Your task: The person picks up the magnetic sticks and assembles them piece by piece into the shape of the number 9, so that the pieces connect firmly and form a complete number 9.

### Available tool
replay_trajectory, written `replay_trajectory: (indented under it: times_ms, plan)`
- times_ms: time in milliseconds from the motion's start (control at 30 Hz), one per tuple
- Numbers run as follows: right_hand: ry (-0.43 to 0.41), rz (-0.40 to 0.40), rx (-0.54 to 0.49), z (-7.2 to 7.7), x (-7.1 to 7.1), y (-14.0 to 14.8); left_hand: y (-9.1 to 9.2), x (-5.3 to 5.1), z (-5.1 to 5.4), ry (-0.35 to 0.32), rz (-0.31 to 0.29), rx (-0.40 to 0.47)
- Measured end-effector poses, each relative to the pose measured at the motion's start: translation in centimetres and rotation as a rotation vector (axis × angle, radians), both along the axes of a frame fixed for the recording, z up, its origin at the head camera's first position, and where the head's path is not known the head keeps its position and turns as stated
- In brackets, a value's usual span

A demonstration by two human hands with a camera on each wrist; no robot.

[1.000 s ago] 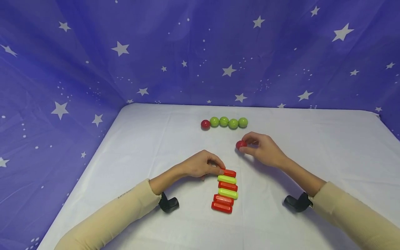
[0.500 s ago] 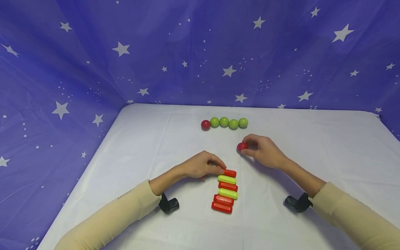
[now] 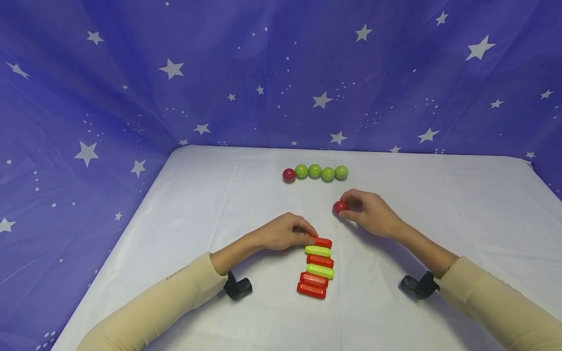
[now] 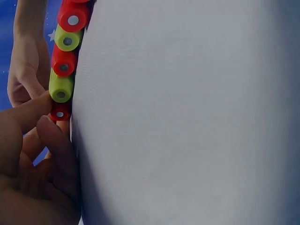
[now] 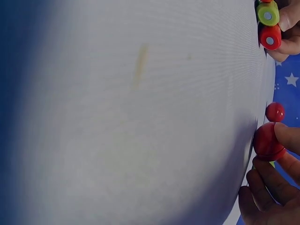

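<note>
Slightly nearer the person than a second ago, the right hand (image 3: 371,214) pinches a red ball (image 3: 340,207) between thumb and fingers — on the near side of four green balls (image 3: 314,171) and a second red ball (image 3: 289,175), lined up on the white table (image 3: 246,195). The left hand (image 3: 282,232) pinches the left end of the farthest red bar (image 3: 324,242) — lined up with two lime bars (image 3: 320,271) and three other red bars (image 3: 320,261).

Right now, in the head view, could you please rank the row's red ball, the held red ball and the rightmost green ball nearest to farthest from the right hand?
1. Held red ball: pinched by the right hand.
2. Rightmost green ball: row's right end.
3. Row's red ball: at its left end.
</note>
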State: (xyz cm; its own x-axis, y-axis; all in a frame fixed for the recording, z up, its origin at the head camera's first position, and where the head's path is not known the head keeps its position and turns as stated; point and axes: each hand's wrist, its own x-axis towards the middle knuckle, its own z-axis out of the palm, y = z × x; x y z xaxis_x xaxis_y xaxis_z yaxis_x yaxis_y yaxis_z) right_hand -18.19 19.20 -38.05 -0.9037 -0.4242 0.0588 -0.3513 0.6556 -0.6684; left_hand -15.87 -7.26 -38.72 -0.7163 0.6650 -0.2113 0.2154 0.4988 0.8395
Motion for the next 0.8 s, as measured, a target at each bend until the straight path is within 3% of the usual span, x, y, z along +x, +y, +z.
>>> replay_trajectory:
  times_ms: [400,667,800]
  plan:
    - [0.014,0.006,0.015,-0.12,0.07,-0.04,0.17,0.45,0.09,0.039,0.049,0.030]
    - [0.018,0.010,0.005,-0.26,0.08,0.02,0.26,0.19,0.28,-0.029,0.113,0.049]
    - [0.019,0.010,0.006,-0.24,0.09,0.09,0.38,-0.10,0.45,0.014,0.125,0.062]
